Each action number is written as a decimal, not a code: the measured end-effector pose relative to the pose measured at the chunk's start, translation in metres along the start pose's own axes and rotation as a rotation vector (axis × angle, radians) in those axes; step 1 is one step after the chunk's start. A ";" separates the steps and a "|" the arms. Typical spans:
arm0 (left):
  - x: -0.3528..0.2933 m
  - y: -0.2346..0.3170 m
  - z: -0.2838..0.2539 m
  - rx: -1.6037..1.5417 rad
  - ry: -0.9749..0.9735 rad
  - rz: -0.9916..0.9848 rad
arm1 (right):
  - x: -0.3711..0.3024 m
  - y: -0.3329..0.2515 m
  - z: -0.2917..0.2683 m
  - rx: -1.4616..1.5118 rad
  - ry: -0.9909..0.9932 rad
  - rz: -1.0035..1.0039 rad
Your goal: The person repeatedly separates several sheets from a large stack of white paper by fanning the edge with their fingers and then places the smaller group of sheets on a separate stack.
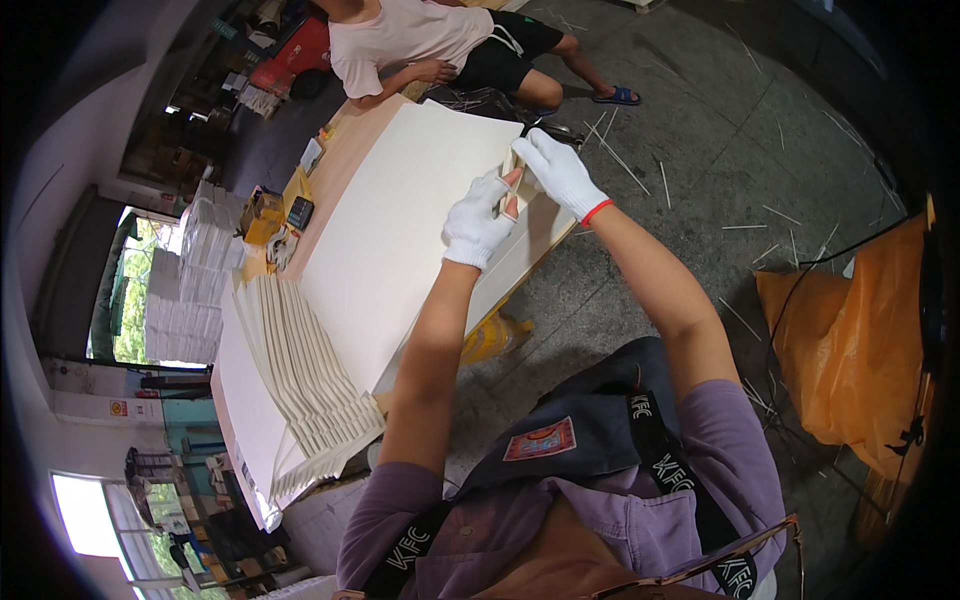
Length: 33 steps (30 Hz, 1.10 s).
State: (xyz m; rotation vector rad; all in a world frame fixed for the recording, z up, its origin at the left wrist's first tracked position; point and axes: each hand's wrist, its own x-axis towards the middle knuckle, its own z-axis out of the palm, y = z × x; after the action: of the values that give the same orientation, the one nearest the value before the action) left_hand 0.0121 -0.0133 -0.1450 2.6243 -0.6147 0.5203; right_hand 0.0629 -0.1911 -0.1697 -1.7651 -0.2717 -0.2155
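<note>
A large white sheet [400, 200] lies flat on a wooden-topped table. At its right edge my left hand [480, 218], in a white glove with bare fingertips, is closed on a narrow pale strip along the edge, which looks like part of the sheet. My right hand [558, 172], in a white glove with a red cuff, is closed at the same edge, just beyond the left. Its fingers partly hide what they grip. Nearer and to the left, a fanned stack of folded white sheets [305, 375] overlaps the table.
Across the table's far end sits a person [415, 45] in a pale shirt and black shorts. A calculator [299, 212] and a yellow box [263, 217] rest at the left edge. Thin white strips [664, 185] litter the floor. Orange sheeting [850, 330] stands at right.
</note>
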 end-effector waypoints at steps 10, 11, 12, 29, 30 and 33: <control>0.002 0.008 -0.013 -0.066 -0.150 -0.032 | -0.011 -0.020 -0.023 0.241 -0.095 0.274; 0.002 0.008 -0.014 -0.060 -0.155 -0.038 | -0.012 -0.018 -0.024 0.240 -0.092 0.268; 0.002 0.008 -0.014 -0.061 -0.154 -0.039 | -0.012 -0.017 -0.026 0.229 -0.105 0.280; -0.014 -0.004 -0.007 0.187 -0.018 0.172 | -0.057 0.005 -0.006 -0.660 -0.180 -0.523; -0.015 -0.003 -0.007 0.188 -0.047 0.152 | -0.057 0.006 -0.007 -0.660 -0.188 -0.511; -0.014 -0.002 -0.009 0.192 -0.098 0.085 | -0.057 -0.001 -0.011 -0.645 -0.242 -0.519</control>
State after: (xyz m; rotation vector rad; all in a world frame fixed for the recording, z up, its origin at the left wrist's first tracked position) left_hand -0.0009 -0.0031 -0.1434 2.8286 -0.7433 0.5009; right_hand 0.0082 -0.2058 -0.1832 -2.3341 -0.9202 -0.5036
